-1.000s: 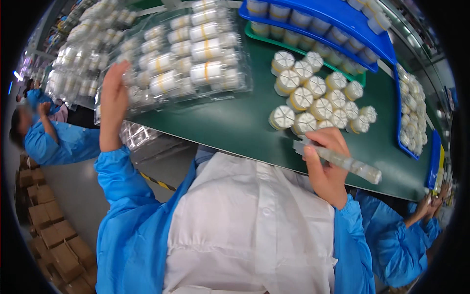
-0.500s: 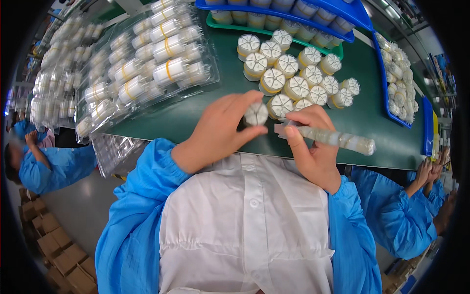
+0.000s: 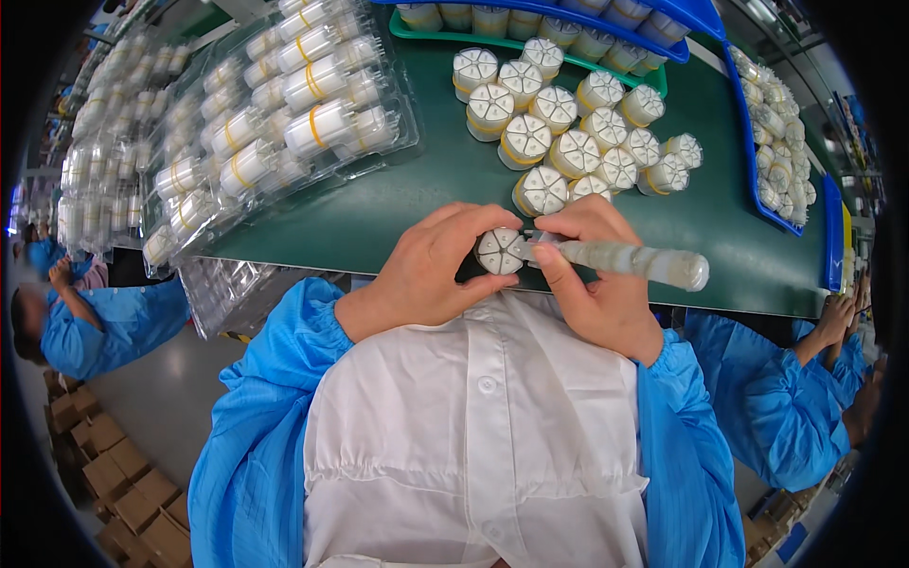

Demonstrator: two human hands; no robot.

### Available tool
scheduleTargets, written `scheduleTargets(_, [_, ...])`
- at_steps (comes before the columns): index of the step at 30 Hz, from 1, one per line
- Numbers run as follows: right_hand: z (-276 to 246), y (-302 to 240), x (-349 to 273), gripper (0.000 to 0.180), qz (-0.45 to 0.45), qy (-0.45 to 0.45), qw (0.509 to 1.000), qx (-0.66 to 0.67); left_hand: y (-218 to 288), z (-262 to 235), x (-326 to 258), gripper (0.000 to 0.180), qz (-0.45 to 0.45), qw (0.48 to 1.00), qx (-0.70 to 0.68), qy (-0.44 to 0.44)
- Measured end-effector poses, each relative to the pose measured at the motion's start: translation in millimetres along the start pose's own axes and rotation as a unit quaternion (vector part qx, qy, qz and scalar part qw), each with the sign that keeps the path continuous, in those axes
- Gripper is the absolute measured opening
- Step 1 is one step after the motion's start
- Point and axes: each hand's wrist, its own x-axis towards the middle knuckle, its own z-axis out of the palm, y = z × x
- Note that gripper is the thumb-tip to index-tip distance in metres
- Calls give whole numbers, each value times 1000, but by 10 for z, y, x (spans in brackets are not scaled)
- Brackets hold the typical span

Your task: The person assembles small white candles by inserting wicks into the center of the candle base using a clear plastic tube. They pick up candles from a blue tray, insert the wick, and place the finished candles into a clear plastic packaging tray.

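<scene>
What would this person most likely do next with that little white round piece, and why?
Probably slide the white round piece, held in the left hand, into the open end of the clear tube that the right hand holds: it sits right at the tube's mouth, and similar pieces already fill the tube.

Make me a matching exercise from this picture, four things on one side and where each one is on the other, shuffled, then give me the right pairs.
Things:
1. white round part with spoke pattern
2. clear tube
3. clear blister trays
4. blue bin

Places:
A. far edge of the green table
B. gripped in the right hand
C. left side of the table
D. between the left hand fingers, at the tube's end

Pairs: 1-D, 2-B, 3-C, 4-A
</scene>
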Motion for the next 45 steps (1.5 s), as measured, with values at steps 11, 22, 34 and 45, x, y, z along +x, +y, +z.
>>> scheduleTargets(11, [-19,-86,62,17,-29,35,999,-15,2,-20,-53,56,-45,998,-42,31])
scheduleTargets(22, [76,-17,87,17,8,-8,1000,-6,-23,44,-65,57,-78,995,-24,49])
scheduleTargets(34, [102,-26,110,17,5,-3,1000,-2,-25,-17,-60,59,-40,995,-82,34])
scheduleTargets(45, [71,-33,116,18,3,6,1000,11,-79,-23,-93,71,-12,999,-37,36])
